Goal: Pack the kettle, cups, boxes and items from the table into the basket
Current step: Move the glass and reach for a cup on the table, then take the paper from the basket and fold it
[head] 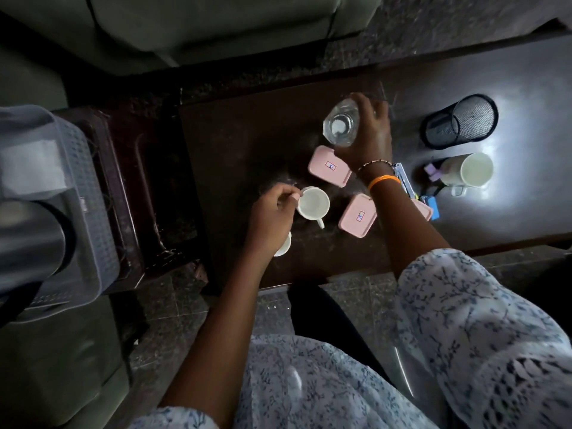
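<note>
My right hand (pixel 368 134) grips a clear drinking glass (pixel 340 123), tilted over the dark table (pixel 247 134). At the rim of a small white cup (pixel 313 203), my left hand (pixel 272 212) pinches it, the cup's handle pointing toward me. Under my left wrist a second white cup (pixel 284 245) is partly hidden. Two pink lidded boxes (pixel 329 166) (pixel 357 215) lie between my hands; a third pink box (pixel 424 209) peeks out behind my right forearm. The grey plastic basket (pixel 93 193) stands at the left with a steel kettle (pixel 34 233) inside it.
A black mesh pen holder (pixel 461 120) lies on its side at the right. Beside it is a large white mug (pixel 467 170), a purple item (pixel 431 171), a stapler (pixel 404 181) and a blue item (pixel 431 204). A sofa (pixel 201 23) stands beyond the table.
</note>
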Action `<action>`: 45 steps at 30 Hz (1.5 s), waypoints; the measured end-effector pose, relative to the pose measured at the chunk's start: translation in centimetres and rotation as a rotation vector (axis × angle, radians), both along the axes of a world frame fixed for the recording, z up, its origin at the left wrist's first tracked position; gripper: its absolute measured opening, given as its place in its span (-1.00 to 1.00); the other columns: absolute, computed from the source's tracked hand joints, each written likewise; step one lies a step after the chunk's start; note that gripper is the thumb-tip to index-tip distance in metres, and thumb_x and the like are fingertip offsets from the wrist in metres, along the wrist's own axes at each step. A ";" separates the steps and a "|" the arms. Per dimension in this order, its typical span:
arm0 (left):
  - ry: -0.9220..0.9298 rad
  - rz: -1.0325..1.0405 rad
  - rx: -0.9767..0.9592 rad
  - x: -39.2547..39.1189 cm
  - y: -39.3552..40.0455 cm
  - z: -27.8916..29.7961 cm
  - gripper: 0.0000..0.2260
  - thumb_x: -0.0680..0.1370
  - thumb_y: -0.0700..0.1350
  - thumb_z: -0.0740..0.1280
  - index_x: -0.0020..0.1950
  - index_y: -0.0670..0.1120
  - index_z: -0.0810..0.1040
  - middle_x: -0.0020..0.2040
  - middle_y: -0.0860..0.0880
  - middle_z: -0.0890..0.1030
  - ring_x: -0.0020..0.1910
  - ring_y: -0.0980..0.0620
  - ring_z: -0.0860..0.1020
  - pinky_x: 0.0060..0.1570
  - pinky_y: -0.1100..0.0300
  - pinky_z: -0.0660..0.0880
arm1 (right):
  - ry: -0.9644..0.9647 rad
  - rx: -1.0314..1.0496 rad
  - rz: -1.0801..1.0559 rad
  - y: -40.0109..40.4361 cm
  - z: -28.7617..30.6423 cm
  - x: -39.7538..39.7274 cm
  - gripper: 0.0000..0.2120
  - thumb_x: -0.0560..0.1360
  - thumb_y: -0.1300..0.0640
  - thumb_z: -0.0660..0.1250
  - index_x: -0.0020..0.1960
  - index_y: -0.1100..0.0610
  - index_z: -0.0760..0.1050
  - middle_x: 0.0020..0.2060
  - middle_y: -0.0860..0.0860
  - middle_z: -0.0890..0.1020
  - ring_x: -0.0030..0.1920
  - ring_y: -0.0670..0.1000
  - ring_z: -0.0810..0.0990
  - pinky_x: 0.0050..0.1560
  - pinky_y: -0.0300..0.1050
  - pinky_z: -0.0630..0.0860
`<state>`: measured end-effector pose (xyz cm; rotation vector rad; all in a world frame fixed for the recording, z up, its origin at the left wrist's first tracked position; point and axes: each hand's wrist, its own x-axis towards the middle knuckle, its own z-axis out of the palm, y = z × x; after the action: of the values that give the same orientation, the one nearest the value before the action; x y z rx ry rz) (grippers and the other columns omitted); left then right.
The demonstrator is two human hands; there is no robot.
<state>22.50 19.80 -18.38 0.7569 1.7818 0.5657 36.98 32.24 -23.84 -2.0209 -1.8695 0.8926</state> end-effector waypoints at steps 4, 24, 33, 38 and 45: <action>-0.005 -0.024 0.028 0.9 0.6 -0.2 -0.85 0.56 -0.19 0.22 0.00 -0.18 0.56 -0.17 -0.03 0.56 -0.17 0.04 0.49 -0.03 0.09 0.48 | -0.076 -0.112 -0.021 0.4 -1.2 2.4 -0.19 0.21 0.21 0.51 0.39 0.02 0.26 0.34 0.16 0.31 0.30 0.19 0.39 0.21 0.04 0.49; -0.037 0.146 0.154 -6.0 -1.9 2.7 -0.86 0.55 -0.23 0.21 -0.04 -0.10 0.56 -0.23 0.16 0.53 -0.34 0.36 0.51 -0.24 0.50 0.45 | -0.014 -0.130 0.211 -4.3 3.6 -6.4 -0.64 0.43 0.21 0.34 0.21 0.28 0.47 0.18 0.25 0.50 0.21 0.20 0.48 0.20 -0.08 0.34; 0.080 0.531 0.144 -21.3 -10.3 3.7 -0.84 0.54 -0.22 0.23 -0.10 0.00 0.55 -0.24 0.10 0.56 -0.29 0.29 0.52 -0.22 0.41 0.44 | 0.448 -0.239 0.313 -13.9 8.0 -27.2 -0.72 0.44 0.40 0.19 0.07 0.25 0.58 0.03 0.19 0.63 0.05 0.12 0.60 0.13 -0.13 0.50; 0.088 0.601 0.089 -28.2 -14.4 2.6 -0.87 0.54 -0.24 0.23 -0.02 -0.16 0.57 -0.08 -0.20 0.61 -0.11 -0.01 0.52 0.00 0.08 0.48 | 0.636 -0.515 0.237 -16.8 7.5 -36.4 -0.66 0.47 0.46 0.14 0.21 0.34 0.48 0.07 0.21 0.59 0.03 0.00 0.50 0.03 -0.23 0.45; 0.081 0.466 0.036 -33.3 -16.8 0.4 -0.84 0.53 -0.26 0.24 0.04 -0.22 0.57 -0.08 -0.07 0.58 -0.09 0.05 0.50 -0.05 0.23 0.42 | 0.772 -0.913 -0.086 -17.5 4.3 -44.5 -0.46 0.53 0.40 0.13 0.46 0.13 0.13 -0.22 0.00 0.42 -0.32 -0.17 0.42 -0.25 -0.29 0.36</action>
<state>-10.76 3.01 -18.00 0.3873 2.0398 0.8847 -7.50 14.70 -19.52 -1.6450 -0.9896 2.3601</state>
